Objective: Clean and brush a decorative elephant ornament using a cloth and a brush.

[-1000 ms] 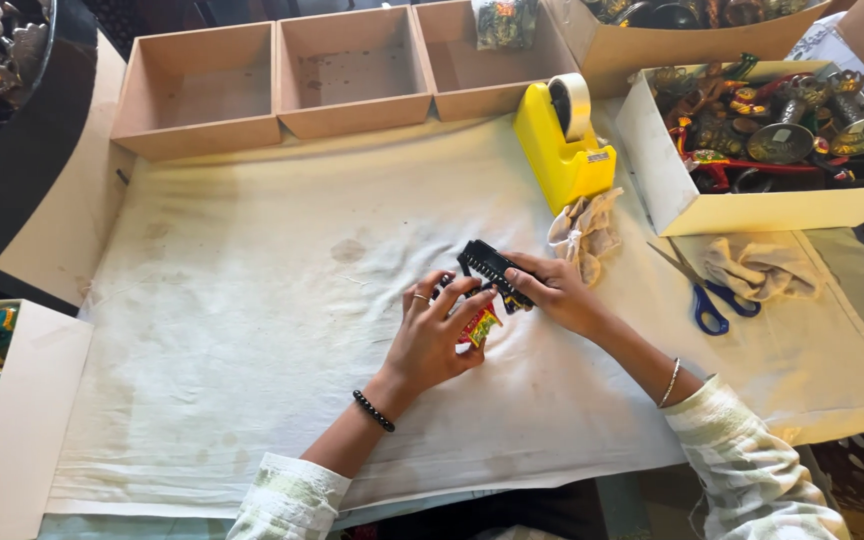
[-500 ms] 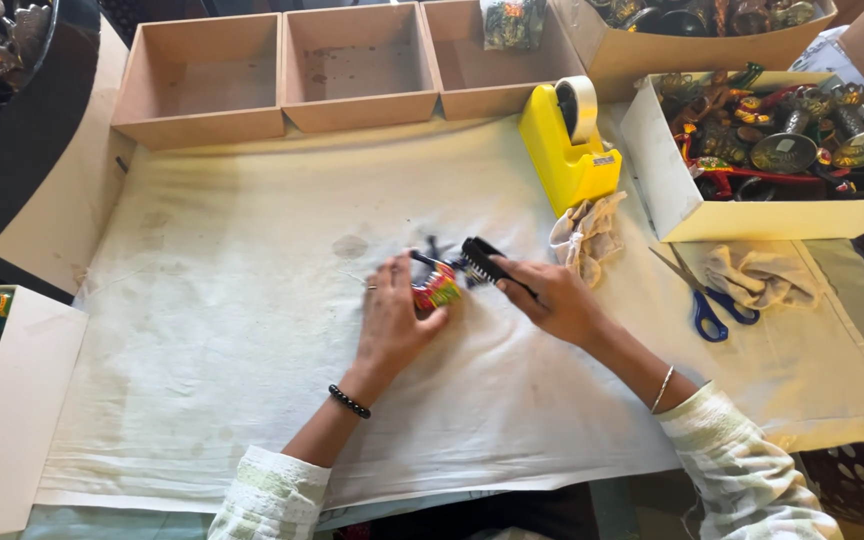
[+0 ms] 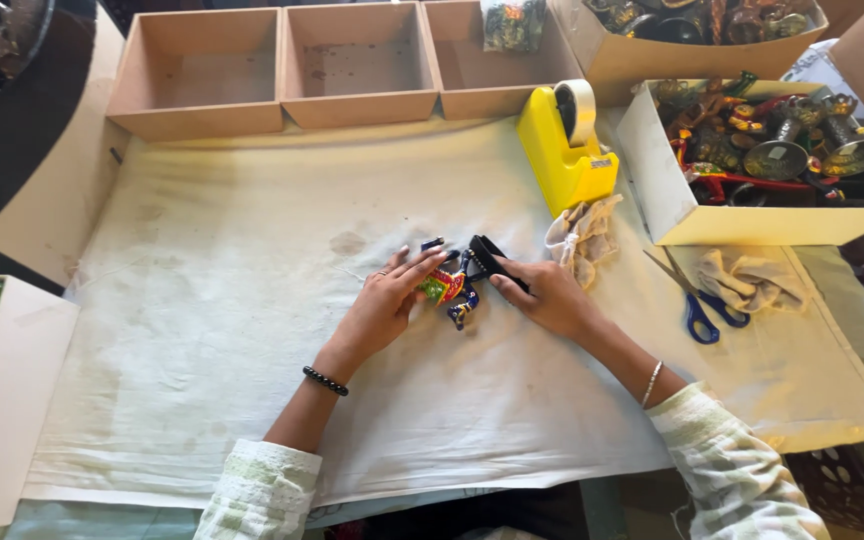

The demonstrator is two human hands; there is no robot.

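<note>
Both hands meet at centre of white cloth (image 3: 252,330). Left hand (image 3: 387,305) lies flat, fingers extended and together, pressing down on small multicoloured painted figure (image 3: 449,290); not curled round it, apparently pinning it so it stays put. Right hand (image 3: 547,298) is closed on black brush (image 3: 489,260), thumb and fingers clamped on the handle, brush head angled toward the figure and touching or just short of it; cannot tell which.

Figure position: on the cloth, between the two hands, partly under left fingertips. Red, green and blue paint visible; exact shape unclear.

Surroundings, w/ likely reasons for placement:
- Yellow tape dispenser (image 3: 567,150) upright just beyond right hand, within easy reach.
- Crumpled beige rag (image 3: 582,232) touching dispenser base, near the brush hand.
- Blue-handled scissors (image 3: 697,305) flat on cloth right of the right wrist, beside second rag (image 3: 752,280).
- White box (image 3: 672,190) far right holds similar painted metal items; appears to be stock.
- Three-compartment tan tray (image 3: 282,100) along far edge; left and middle sections bare, right one holds a small packet (image 3: 512,25).

Cloth stained in spots, seemingly there to protect the table.
</note>
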